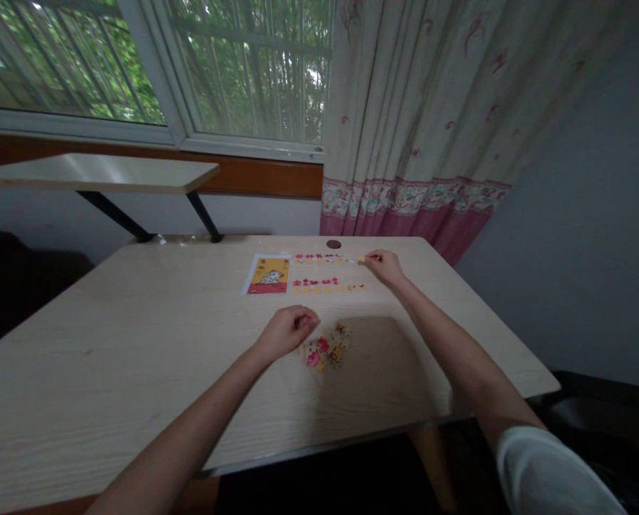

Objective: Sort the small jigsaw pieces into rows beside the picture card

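Note:
My right hand (384,267) reaches to the far part of the table, its fingers pinched on a small yellow puzzle piece (362,260) at the right end of the upper row. My left hand (290,330) is curled above the table, thumb and fingers close together; whether anything is in them is hidden. Just right of it lies a loose pile of puzzle pieces (324,346) in red, pink, yellow and white. Red puzzle pieces (315,282) and yellow ones (319,290) lie in rows beside a picture card (269,275) showing a white animal on yellow and red.
The pale wooden table (153,336) has a round dark cable hole (333,244) near its back edge. A raised shelf (99,174) on black legs stands at the back left. Behind are a window (244,71) and a flowered curtain (405,114).

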`<move>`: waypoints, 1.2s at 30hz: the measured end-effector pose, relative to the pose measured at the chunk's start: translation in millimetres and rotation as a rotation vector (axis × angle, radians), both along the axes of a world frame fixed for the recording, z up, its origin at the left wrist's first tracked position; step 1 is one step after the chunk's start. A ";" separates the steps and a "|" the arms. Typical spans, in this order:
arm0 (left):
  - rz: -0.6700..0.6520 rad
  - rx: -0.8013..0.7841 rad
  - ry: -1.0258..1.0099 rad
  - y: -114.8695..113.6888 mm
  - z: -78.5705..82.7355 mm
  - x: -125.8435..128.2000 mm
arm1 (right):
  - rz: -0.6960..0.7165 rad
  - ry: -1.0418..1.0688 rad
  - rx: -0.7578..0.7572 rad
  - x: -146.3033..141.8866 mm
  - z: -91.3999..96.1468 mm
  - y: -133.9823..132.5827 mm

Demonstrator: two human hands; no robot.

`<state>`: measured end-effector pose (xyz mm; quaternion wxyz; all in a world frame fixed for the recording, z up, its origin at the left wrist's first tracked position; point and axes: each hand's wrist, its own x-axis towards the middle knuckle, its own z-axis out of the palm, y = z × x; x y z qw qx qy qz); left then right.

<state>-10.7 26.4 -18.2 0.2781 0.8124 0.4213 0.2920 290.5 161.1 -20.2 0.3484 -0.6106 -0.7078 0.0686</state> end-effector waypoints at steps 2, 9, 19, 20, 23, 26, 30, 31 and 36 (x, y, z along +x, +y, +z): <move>0.009 -0.002 -0.002 0.6 -0.7 -0.6 | -0.047 -0.056 -0.050 3.5 -2.2 14.1; 0.005 0.017 -0.003 1.2 -1.4 -2.0 | -0.062 -0.153 -0.146 5.3 -13.0 32.5; 0.009 0.020 0.007 -0.7 3.8 -0.8 | -0.081 -0.194 -0.155 -5.0 -15.8 30.4; 0.008 0.020 0.008 -0.9 4.5 -0.8 | -0.080 -0.193 -0.155 -5.0 -15.7 30.2; 0.009 0.023 0.011 -1.4 4.5 -0.5 | -0.074 -0.190 -0.148 -3.6 -14.5 29.1; 0.017 0.023 0.013 -1.2 3.2 -0.2 | -0.065 -0.184 -0.136 -2.8 -10.8 26.2; -0.003 0.008 0.028 0.3 6.9 -3.9 | -0.035 -0.175 -0.097 -10.8 -0.7 13.4; -0.028 0.001 0.032 0.7 9.4 -5.8 | -0.013 -0.173 -0.082 -15.1 2.5 7.0; -0.196 -0.078 0.086 -0.5 27.0 -15.2 | 0.449 -0.148 -0.035 -41.6 18.2 -49.4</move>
